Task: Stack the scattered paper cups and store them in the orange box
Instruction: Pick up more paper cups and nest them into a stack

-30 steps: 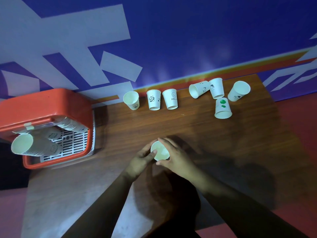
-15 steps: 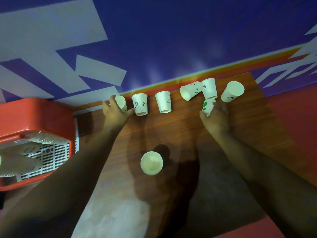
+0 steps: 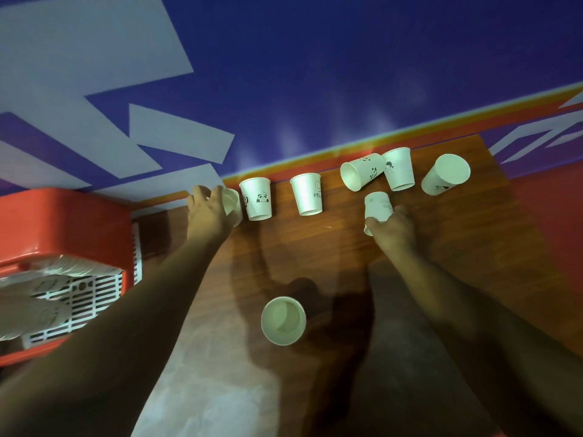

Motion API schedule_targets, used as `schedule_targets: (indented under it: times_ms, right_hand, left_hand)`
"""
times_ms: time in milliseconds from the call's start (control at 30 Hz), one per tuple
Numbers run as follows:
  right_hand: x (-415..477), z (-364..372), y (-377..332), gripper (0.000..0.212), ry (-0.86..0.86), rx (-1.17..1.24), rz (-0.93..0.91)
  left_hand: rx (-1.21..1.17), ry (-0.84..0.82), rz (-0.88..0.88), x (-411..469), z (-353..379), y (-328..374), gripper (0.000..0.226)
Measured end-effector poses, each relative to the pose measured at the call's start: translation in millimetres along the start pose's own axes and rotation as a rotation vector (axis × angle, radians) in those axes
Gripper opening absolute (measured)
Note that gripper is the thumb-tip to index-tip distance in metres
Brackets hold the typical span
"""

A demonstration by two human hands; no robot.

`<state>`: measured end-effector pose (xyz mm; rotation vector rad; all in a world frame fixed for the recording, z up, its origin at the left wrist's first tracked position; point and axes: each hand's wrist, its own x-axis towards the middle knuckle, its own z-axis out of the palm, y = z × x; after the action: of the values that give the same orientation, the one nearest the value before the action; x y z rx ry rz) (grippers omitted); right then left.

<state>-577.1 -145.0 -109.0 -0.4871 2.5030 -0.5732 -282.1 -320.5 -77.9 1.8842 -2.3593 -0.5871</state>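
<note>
Head view showed white paper cups scattered along the far edge of a brown wood-grain table [image 3: 473,247]. The left hand [image 3: 208,212], left of centre, had its fingers curled round the leftmost cup [image 3: 232,201], which was blurred. The right hand [image 3: 392,230], right of centre, gripped the lower part of a tapered cup [image 3: 378,207] with a faint print. Between the hands stood a panda-printed cup [image 3: 256,200] and a cup lettered "HEL" [image 3: 307,193]. Further right, a cup on its side [image 3: 361,175] showed its round mouth and touched a cup with a small figure [image 3: 398,168]; a tilted cup [image 3: 444,178] lay apart near the table's right end. Low in the centre, a lone cup [image 3: 283,320] stood mouth up, its smooth inside visible. At the left edge sat the glossy orange box [image 3: 63,228], rounded at its corners, with a white slotted grid [image 3: 85,298] inside and nested cup stacks [image 3: 47,298] lying on it.
</note>
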Motion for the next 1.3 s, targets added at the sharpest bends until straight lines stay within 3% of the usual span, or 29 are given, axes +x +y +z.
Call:
schedule_targets:
  times_ms: [267,467,700,933,1100,1300]
  right_hand:
    - [-123,-8,-15,0.046,-0.160,0.372,-0.234]
    - [-213,-19,-12,0.074,-0.349,0.295,-0.414]
    - [-260,10,-3,0.075,-0.106,-0.050,-0.718]
    - [-267,48,8,0.107,-0.152,-0.146,-0.665]
    - [-277,27,40,0.087,-0.082,-0.074,-0.511]
    - [-270,-9,71,0.070,-0.021,-0.044,-0.344]
  left_hand:
    - [-0.351,0.001,-0.080,-53,-23,-18,0.060]
    - [-0.553,0.005,-0.081,-120,-49,-34,0.053]
    - [-0.551,0.091,0.113,-185,-80,-61,0.050]
    - [-0.586,0.027,0.306,-217,-90,-51,0.058]
    - [-0.467,-0.071,0.534,-223,-73,-17,0.061]
    - [-0.153,-0.180,0.547,-217,-34,2,0.062]
